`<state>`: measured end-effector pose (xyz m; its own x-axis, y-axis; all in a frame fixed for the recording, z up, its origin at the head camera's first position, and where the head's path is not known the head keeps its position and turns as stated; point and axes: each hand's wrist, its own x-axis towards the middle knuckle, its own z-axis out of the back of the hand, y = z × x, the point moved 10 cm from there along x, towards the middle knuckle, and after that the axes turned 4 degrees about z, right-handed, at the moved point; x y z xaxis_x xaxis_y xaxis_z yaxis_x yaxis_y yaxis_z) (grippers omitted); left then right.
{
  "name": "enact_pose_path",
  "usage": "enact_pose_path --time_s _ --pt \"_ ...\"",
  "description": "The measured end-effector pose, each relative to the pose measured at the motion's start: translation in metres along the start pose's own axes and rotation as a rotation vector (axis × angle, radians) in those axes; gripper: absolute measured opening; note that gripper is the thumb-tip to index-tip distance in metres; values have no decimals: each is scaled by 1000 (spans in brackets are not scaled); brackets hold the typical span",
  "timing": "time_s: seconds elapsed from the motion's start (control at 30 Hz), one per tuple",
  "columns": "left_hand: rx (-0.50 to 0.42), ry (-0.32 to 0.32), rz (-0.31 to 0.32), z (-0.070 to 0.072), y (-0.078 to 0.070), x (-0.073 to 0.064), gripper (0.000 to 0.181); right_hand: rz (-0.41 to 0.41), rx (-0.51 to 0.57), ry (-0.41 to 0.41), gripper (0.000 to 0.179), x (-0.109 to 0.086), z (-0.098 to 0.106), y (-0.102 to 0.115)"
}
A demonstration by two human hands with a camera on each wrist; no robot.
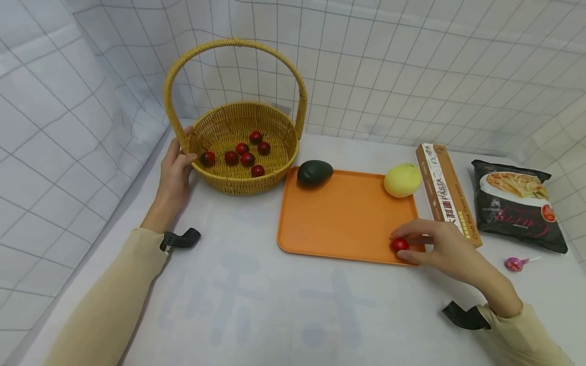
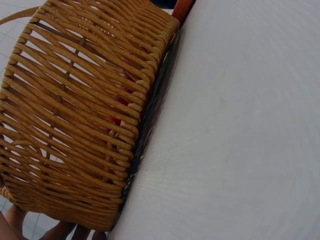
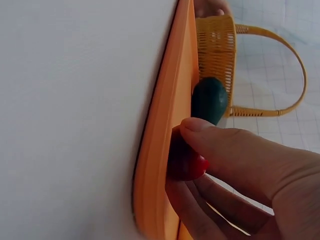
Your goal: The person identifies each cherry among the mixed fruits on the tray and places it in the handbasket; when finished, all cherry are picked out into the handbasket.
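Observation:
At the tray's near right corner, my right hand (image 1: 441,249) pinches a small, round red fruit (image 1: 400,245) between thumb and fingers. The right wrist view shows that fruit (image 3: 187,162) low against the orange rim, dark on one side. My left hand (image 1: 175,170) holds the left side of a woven basket (image 1: 238,185), its thumb over the rim by the handle's foot. Several dark red fruits (image 1: 247,159) lie inside the basket. On the orange tray (image 1: 339,218) are a dark green avocado (image 1: 314,173) at the far left corner and a yellow fruit (image 1: 402,180) at the far right.
Right of the tray lies a long pasta box (image 1: 448,193), with a black food packet (image 1: 517,203) beyond it. A wrapped lollipop (image 1: 515,264) lies nearer me. The basket's tall handle (image 1: 234,42) arches upward. White gridded cloth (image 1: 366,76) rises behind the table.

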<state>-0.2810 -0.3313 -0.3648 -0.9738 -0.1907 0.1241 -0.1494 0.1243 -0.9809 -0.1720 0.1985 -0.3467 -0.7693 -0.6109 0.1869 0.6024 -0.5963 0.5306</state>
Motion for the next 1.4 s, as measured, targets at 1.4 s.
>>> enact_pose_path --time_s 1.4 --pt "-31 5 -5 0 2 2 61 101 486 -255 25 240 -1 119"
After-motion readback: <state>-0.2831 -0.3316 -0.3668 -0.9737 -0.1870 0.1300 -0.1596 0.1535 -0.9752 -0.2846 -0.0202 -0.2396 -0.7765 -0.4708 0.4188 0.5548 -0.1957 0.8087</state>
